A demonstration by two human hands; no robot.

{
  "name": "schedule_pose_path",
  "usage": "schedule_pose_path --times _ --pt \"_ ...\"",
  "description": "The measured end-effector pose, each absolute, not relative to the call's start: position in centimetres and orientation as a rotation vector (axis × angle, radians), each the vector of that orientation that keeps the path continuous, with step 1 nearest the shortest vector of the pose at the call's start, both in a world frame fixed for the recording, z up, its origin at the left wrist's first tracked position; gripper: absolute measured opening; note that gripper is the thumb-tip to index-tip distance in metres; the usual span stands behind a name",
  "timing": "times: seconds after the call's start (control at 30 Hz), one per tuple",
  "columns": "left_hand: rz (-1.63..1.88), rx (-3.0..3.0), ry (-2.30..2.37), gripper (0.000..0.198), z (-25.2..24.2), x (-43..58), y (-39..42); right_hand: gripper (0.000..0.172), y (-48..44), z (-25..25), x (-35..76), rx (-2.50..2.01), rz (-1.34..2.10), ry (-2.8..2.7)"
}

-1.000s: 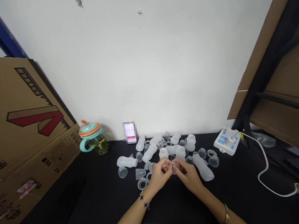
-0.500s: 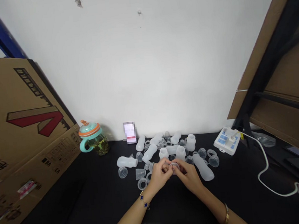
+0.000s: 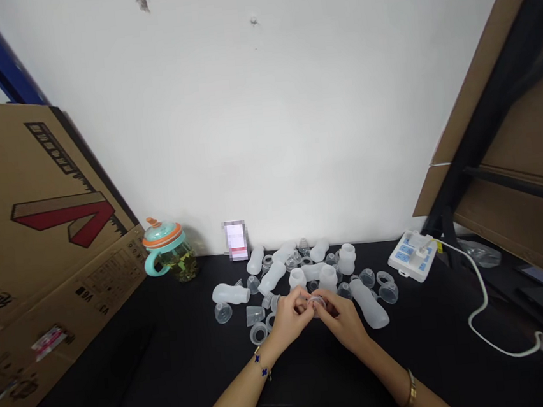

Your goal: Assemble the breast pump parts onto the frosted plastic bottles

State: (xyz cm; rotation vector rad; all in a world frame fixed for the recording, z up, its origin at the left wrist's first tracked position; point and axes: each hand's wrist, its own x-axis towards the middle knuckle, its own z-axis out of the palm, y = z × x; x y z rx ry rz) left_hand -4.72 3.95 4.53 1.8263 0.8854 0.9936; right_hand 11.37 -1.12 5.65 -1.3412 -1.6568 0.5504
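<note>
My left hand [image 3: 288, 318] and my right hand [image 3: 344, 322] meet over the front of a pile of baby bottle parts. Between their fingertips they pinch a small translucent bottle collar ring [image 3: 317, 304], partly hidden by the thumbs. Just behind the fingers stand two frosted white bottles [image 3: 328, 277], mouths up. Another bottle [image 3: 369, 304] lies beside my right hand. To the left of my left hand are a loose ring [image 3: 258, 334] and a clear cup-shaped piece [image 3: 255, 315]. A clear domed cap [image 3: 223, 313] rests farther left.
On the black table [image 3: 196, 371], a teal-lidded glass teapot [image 3: 173, 251] stands at the left by a cardboard box [image 3: 40, 251]. A phone-like screen [image 3: 236, 240] leans on the wall. At right sit a white plastic case [image 3: 411, 255] and a white cable [image 3: 483, 298].
Almost nothing differs. Both hands stay in place on the collar ring, with at most a slight shift of the fingers.
</note>
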Motion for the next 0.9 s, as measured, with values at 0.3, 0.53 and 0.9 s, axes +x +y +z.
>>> schedule_pose_path --times 0.3,0.53,0.9 --pt "1.018 1.805 0.91 0.008 4.75 -4.48 4.15 0.027 -1.1 5.19 11.35 -1.334 0.524 -1.657" --pt "1.037 1.796 0.916 0.01 4.48 -4.48 4.2 0.027 -0.97 5.12 11.33 -1.333 0.514 -1.676" --pt "1.059 1.762 0.932 0.012 4.58 -4.5 4.22 0.026 -1.01 4.86 11.33 -1.342 0.512 -1.681"
